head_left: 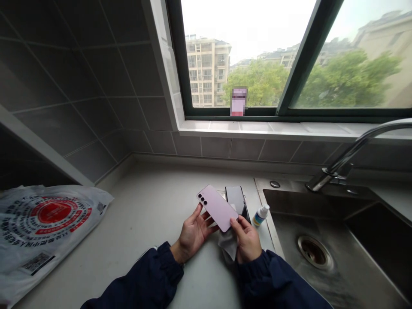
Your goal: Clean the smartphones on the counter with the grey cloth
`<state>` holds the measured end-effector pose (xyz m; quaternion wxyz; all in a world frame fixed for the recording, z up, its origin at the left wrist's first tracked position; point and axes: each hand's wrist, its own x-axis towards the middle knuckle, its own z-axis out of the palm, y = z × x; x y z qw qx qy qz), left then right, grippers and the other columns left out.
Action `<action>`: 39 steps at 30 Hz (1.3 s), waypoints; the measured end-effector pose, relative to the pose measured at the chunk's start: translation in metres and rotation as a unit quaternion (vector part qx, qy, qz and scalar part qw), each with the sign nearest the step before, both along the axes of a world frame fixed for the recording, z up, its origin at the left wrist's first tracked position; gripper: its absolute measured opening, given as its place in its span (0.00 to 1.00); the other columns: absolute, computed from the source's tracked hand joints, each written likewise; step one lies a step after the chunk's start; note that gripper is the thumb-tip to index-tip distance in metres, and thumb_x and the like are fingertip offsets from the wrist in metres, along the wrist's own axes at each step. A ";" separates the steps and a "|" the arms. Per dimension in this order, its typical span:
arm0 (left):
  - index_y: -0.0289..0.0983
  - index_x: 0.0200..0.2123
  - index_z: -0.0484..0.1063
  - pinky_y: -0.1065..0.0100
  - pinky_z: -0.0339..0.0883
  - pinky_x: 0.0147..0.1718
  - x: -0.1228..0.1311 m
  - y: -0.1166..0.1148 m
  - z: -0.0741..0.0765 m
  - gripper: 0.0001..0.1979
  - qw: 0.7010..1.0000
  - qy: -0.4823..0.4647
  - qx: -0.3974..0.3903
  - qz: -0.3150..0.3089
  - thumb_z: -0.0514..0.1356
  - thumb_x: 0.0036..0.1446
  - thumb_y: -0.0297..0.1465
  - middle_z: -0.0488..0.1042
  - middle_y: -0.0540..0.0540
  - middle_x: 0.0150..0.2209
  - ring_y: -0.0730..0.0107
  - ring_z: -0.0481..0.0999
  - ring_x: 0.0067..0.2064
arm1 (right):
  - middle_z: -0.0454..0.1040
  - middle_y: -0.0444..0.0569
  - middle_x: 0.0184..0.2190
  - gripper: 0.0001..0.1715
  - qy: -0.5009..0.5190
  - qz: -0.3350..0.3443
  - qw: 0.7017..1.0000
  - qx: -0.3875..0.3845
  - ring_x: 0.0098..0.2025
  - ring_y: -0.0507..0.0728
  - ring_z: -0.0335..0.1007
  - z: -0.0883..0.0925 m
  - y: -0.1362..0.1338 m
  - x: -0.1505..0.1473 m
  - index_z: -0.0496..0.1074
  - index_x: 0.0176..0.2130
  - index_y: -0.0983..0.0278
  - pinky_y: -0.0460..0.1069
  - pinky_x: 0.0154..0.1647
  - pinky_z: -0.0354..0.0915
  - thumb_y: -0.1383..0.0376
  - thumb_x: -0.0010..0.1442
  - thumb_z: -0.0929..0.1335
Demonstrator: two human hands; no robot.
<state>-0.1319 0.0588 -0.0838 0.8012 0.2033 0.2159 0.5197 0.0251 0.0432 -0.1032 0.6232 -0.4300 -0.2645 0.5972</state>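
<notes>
Gripping pink phone point(217, 207) back-up: left hand point(192, 234) cradles underneath, right hand point(246, 239) pinches corner plus cloth point(228, 243); black phone point(236, 200), dropper bottle point(260, 215) just beyond.

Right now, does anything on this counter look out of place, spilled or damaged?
Only the small bottle lies tipped beside the sink rim, not upright; no spill shows. The pink phone, held between the left hand and right hand, and the black phone show no visible damage.

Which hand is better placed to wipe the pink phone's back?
Probably the right hand: it holds the cloth against the near end of the pink phone, while the left hand steadies its edge.
</notes>
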 end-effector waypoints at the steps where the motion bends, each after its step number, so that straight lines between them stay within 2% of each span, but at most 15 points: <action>1: 0.40 0.58 0.66 0.51 0.65 0.52 0.001 -0.001 0.000 0.22 1.000 0.002 0.011 0.001 0.49 0.66 0.43 0.75 0.40 0.50 0.56 0.74 0.50 | 0.81 0.51 0.32 0.29 0.014 0.015 1.000 -0.009 0.32 0.61 0.79 0.000 0.000 0.000 0.75 0.42 0.64 0.54 0.37 0.75 0.51 0.45 0.78; 4: 0.38 0.57 0.68 0.52 0.60 0.56 0.004 -0.003 -0.002 0.26 0.999 0.029 0.034 -0.005 0.47 0.66 0.46 0.75 0.38 0.53 0.53 0.72 0.54 | 0.81 0.51 0.30 0.28 0.044 0.066 0.996 -0.028 0.30 0.61 0.79 0.001 -0.002 -0.001 0.75 0.41 0.64 0.53 0.34 0.74 0.52 0.45 0.78; 9: 0.34 0.59 0.68 0.53 0.54 0.61 0.005 -0.004 0.002 0.31 0.999 0.020 0.035 -0.014 0.45 0.66 0.49 0.72 0.37 0.58 0.50 0.66 0.61 | 0.81 0.50 0.30 0.27 0.060 0.123 0.990 -0.045 0.32 0.59 0.79 -0.002 -0.012 -0.013 0.76 0.40 0.66 0.51 0.39 0.73 0.52 0.46 0.78; 16: 0.28 0.52 0.73 0.53 0.65 0.53 -0.001 -0.005 0.011 0.35 0.999 0.034 -0.007 -0.032 0.46 0.63 0.53 0.77 0.31 0.49 0.48 0.76 0.50 | 0.81 0.52 0.30 0.31 0.046 0.172 0.982 -0.060 0.33 0.61 0.79 -0.008 -0.021 -0.027 0.79 0.39 0.68 0.53 0.41 0.72 0.50 0.41 0.80; 21: 0.28 0.53 0.71 0.56 0.71 0.46 -0.009 0.003 0.006 0.34 0.998 0.030 -0.043 0.027 0.50 0.61 0.53 0.78 0.34 0.44 0.53 0.79 0.43 | 0.80 0.50 0.27 0.24 0.037 0.176 0.981 -0.071 0.26 0.56 0.77 -0.010 -0.017 -0.019 0.79 0.34 0.68 0.48 0.32 0.70 0.56 0.41 0.80; 23: 0.31 0.54 0.70 0.60 0.73 0.40 -0.012 0.006 0.005 0.31 0.996 0.017 -0.055 0.062 0.52 0.61 0.51 0.79 0.37 0.42 0.58 0.79 0.39 | 0.80 0.48 0.26 0.21 0.033 0.163 0.984 -0.068 0.25 0.55 0.75 -0.009 -0.013 -0.014 0.79 0.33 0.68 0.47 0.30 0.69 0.57 0.42 0.80; 26: 0.33 0.54 0.69 0.64 0.72 0.34 -0.014 0.008 0.005 0.29 0.995 -0.015 -0.066 0.069 0.53 0.61 0.50 0.78 0.39 0.40 0.61 0.79 0.37 | 0.79 0.46 0.24 0.15 0.024 0.132 0.990 -0.052 0.25 0.55 0.75 -0.005 -0.007 -0.007 0.78 0.31 0.66 0.47 0.29 0.70 0.59 0.44 0.78; 28: 0.33 0.53 0.69 0.65 0.71 0.33 -0.013 0.007 0.006 0.29 0.996 -0.033 -0.061 0.051 0.53 0.61 0.51 0.78 0.40 0.39 0.62 0.78 0.35 | 0.80 0.47 0.27 0.15 0.016 0.102 0.994 -0.033 0.28 0.57 0.76 0.000 -0.005 -0.003 0.78 0.32 0.65 0.49 0.31 0.71 0.59 0.46 0.77; 31: 0.32 0.49 0.71 0.65 0.70 0.33 -0.009 0.003 0.008 0.30 0.998 -0.035 -0.053 0.006 0.50 0.61 0.52 0.77 0.40 0.37 0.64 0.77 0.33 | 0.81 0.50 0.33 0.20 -0.008 0.042 0.999 0.000 0.32 0.59 0.78 0.006 -0.003 0.003 0.78 0.39 0.64 0.52 0.36 0.73 0.54 0.50 0.76; 34: 0.30 0.48 0.72 0.62 0.69 0.36 -0.004 -0.002 0.010 0.33 0.998 -0.023 -0.036 -0.047 0.47 0.62 0.54 0.76 0.37 0.39 0.61 0.77 0.34 | 0.81 0.50 0.37 0.22 -0.047 -0.035 0.998 0.028 0.38 0.59 0.78 0.014 -0.003 0.009 0.77 0.42 0.63 0.53 0.43 0.73 0.53 0.51 0.76; 36: 0.30 0.51 0.70 0.58 0.69 0.39 -0.001 -0.005 0.012 0.35 0.997 -0.014 -0.007 -0.072 0.44 0.62 0.55 0.76 0.36 0.40 0.58 0.77 0.35 | 0.81 0.50 0.38 0.20 -0.104 -0.096 0.989 0.051 0.41 0.60 0.77 0.020 -0.005 0.013 0.78 0.42 0.64 0.53 0.46 0.72 0.54 0.53 0.75; 39: 0.31 0.56 0.67 0.57 0.69 0.37 0.002 -0.009 0.013 0.37 0.993 0.002 0.017 -0.117 0.41 0.62 0.55 0.75 0.37 0.41 0.55 0.79 0.33 | 0.81 0.51 0.38 0.19 -0.236 -0.185 0.950 0.088 0.42 0.62 0.78 0.028 -0.008 0.018 0.79 0.44 0.64 0.56 0.47 0.72 0.55 0.58 0.72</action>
